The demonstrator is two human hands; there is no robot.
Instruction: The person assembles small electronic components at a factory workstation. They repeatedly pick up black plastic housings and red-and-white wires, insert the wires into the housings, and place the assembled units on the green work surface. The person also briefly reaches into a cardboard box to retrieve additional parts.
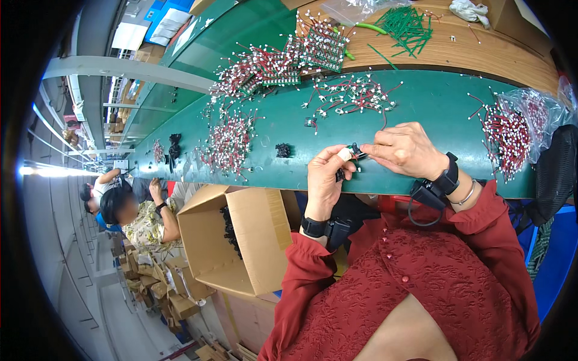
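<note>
Over the near edge of the green bench (433, 108), my two hands meet at a small dark part (354, 147) with thin wires at it. My left hand (325, 177) is closed, pinching this part between thumb and fingers; a white covering shows at a fingertip. Another dark piece (340, 175) sits against its palm. My right hand (406, 150) comes from the right, its thumb and fingertips pressed together beside the part. What lies in that pinch is too small to make out. A thin dark end (384, 119) sticks up behind the right fingers.
Beyond my hands lie loose red-wired white connectors (352, 96), with stacked wired circuit boards (283, 63) behind. More connector heaps (232, 141) (506, 135) flank me. Small black parts (283, 150) rest leftward. Green strips (404, 30) cover a wooden board. A cardboard box (259, 240) stands left; co-workers (141, 216) sit beyond.
</note>
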